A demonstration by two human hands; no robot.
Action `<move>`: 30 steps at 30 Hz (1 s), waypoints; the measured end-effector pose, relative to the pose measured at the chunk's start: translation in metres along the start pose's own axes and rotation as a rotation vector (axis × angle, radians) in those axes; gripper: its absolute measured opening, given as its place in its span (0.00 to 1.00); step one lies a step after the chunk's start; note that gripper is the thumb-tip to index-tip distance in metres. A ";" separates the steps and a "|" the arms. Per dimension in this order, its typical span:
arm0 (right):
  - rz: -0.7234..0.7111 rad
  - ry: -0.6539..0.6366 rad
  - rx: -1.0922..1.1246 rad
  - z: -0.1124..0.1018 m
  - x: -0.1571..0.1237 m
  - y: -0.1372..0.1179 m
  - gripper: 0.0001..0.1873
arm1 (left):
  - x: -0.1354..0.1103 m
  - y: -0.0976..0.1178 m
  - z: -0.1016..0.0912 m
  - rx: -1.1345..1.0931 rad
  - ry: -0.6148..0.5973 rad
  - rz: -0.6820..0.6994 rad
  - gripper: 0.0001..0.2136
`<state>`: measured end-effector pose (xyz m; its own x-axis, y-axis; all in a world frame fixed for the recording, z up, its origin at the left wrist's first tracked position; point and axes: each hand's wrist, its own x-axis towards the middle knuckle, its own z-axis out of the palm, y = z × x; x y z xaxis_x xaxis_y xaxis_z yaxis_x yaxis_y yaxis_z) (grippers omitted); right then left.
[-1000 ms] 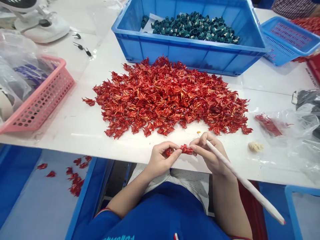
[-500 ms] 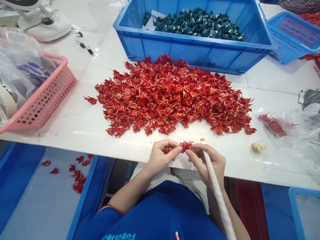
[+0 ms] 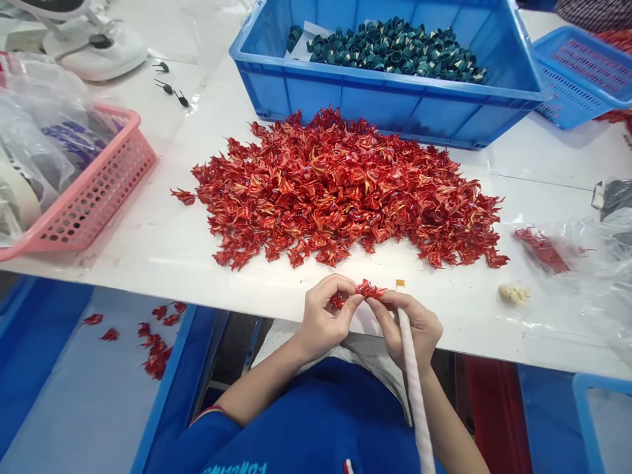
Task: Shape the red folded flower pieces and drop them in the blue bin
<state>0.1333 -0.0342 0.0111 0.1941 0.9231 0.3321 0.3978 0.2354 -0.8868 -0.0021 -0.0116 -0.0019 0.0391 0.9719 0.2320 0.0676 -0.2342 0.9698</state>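
Note:
Just over the table's front edge, my left hand [image 3: 328, 313] pinches one side of a small red ribbon bow [image 3: 368, 288]. Another red ribbon piece [image 3: 338, 300] is tucked inside its curled fingers. My right hand [image 3: 412, 322] pinches the bow's other side between thumb and fingers. Through that hand runs a long white wrapped stick [image 3: 415, 388] with an orange-yellow tip [image 3: 400, 283]; its lower end leaves the bottom of the view. Beyond both hands spreads a large heap of similar red ribbon bows [image 3: 340, 191].
Behind the heap stands a blue crate [image 3: 395, 99] of dark green ribbon loops [image 3: 395, 49]. A pink basket [image 3: 99, 187] with plastic bags is at left. Below it, a blue bin [image 3: 162, 388] holds several red pieces. Plastic bags [image 3: 592, 263] and a beige lump [image 3: 514, 293] lie right.
My hands have drawn slightly closer together around the bow. The white stick has swung a little more upright. The whole view has shifted slightly.

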 end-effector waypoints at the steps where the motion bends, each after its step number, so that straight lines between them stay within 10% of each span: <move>1: 0.016 -0.007 0.021 0.000 0.000 0.001 0.03 | 0.000 0.000 0.000 0.008 0.003 0.016 0.08; 18: 0.146 -0.018 0.206 -0.001 -0.002 0.002 0.21 | -0.001 -0.001 0.001 0.084 0.019 0.134 0.04; 21: 0.118 -0.031 0.097 -0.009 0.005 0.004 0.18 | -0.001 0.002 0.000 0.011 0.028 0.024 0.06; 26: 0.050 0.325 -0.252 -0.041 0.030 0.031 0.18 | 0.000 0.002 -0.006 -0.339 -0.090 -0.312 0.17; 30: 0.096 0.233 -0.397 -0.063 0.048 0.055 0.18 | 0.003 -0.001 -0.009 -0.502 -0.114 -0.393 0.18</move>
<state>0.2207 0.0042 -0.0016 0.4246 0.8314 0.3585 0.6720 -0.0240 -0.7402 -0.0115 -0.0081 -0.0014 0.2142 0.9681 -0.1299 -0.3749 0.2043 0.9043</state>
